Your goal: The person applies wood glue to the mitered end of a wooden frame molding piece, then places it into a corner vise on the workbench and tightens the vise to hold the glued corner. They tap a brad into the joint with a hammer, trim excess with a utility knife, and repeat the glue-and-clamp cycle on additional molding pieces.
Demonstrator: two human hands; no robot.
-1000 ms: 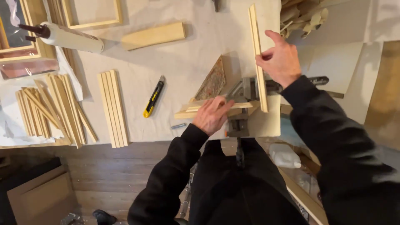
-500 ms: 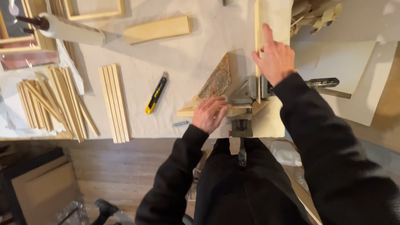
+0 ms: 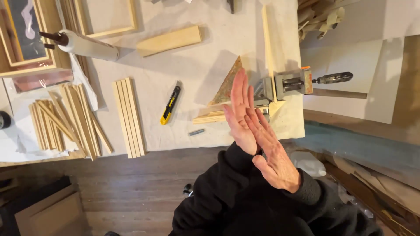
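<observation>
My left hand (image 3: 242,109) and my right hand (image 3: 274,158) are flat against each other, fingers straight, holding nothing, just above the table's near edge. Behind them a grey metal corner clamp (image 3: 286,84) with an orange part and a dark handle holds a long pale wooden strip (image 3: 267,48) that runs away from me. A shorter strip (image 3: 209,117) lies to the left, meeting it at the clamp. A triangular wooden piece (image 3: 227,83) rests in the corner between them. Neither hand touches the clamp or the strips.
A yellow utility knife (image 3: 170,105) and a small grey metal piece (image 3: 197,132) lie on the white cloth (image 3: 192,57). Further left are a row of strips (image 3: 129,117), a loose pile of strips (image 3: 65,120), a wood block (image 3: 169,40), a white tube (image 3: 87,45) and a wooden frame (image 3: 109,19).
Both hands have let go of the strips at the clamp and come together palm to palm nearer to me. The view has shifted right.
</observation>
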